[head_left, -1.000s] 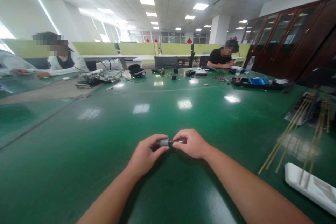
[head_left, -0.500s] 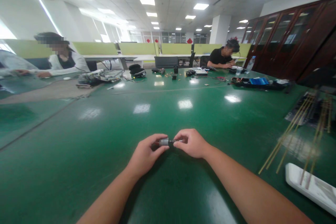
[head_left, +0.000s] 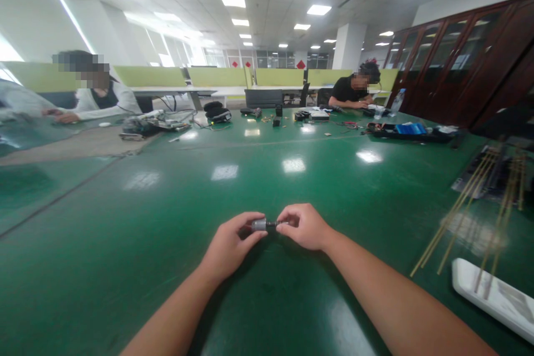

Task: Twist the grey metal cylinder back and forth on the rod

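My left hand [head_left: 230,247] is closed around a small silver cylinder [head_left: 259,225] that looks like a small motor, thumb below and fingers above. Something reddish shows at its left end, mostly behind the fingers. A thin dark shaft-like piece [head_left: 271,224] sticks out from its right end, in line with it. With thumb and fingertips, my right hand [head_left: 306,228] pinches the far end of that dark piece; the tip is partly hidden. Both hands are just over the green tabletop [head_left: 267,183], close together.
Thin brass-coloured rods [head_left: 459,206] lie at the right, some reaching over a white tray [head_left: 471,283]. Farther back are a black tray [head_left: 392,133] with a blue item, a bottle [head_left: 399,101] and electronic parts [head_left: 154,122]. Two people [head_left: 100,94] [head_left: 354,92] sit across the table.
The silver cylinder and my left hand have shifted slightly left, and a little more of the dark piece shows between my hands. The person at left has brought their hands together.
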Motion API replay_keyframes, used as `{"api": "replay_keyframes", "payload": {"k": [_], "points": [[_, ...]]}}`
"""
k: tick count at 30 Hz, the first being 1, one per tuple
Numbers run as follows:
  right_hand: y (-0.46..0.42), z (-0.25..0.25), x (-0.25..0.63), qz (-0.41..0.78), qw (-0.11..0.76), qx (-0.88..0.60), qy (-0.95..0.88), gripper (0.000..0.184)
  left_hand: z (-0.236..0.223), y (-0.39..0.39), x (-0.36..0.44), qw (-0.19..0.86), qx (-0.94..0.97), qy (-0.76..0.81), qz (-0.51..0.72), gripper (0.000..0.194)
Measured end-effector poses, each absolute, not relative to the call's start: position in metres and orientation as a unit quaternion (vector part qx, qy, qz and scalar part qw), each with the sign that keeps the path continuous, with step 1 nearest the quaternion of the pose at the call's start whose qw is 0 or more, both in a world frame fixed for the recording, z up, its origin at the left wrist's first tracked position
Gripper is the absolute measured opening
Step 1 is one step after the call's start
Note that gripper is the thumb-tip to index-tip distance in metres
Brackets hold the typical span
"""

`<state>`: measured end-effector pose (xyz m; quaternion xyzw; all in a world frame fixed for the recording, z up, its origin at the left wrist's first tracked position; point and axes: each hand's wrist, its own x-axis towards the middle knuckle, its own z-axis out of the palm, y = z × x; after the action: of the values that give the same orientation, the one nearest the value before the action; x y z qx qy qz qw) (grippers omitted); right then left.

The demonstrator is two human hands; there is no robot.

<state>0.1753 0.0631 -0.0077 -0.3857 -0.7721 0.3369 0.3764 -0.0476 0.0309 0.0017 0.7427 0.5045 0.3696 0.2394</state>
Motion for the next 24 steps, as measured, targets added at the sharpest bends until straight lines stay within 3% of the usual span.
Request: {"api": "replay_keyframes", "payload": {"k": [24], "points": [[0.065, -0.0096, 0.1776, 0.335, 0.386, -0.389, -0.767, 0.008, 0.0016, 0.032, -0.048, 0.252, 0.728, 0.515, 0.375, 0.033]]}}
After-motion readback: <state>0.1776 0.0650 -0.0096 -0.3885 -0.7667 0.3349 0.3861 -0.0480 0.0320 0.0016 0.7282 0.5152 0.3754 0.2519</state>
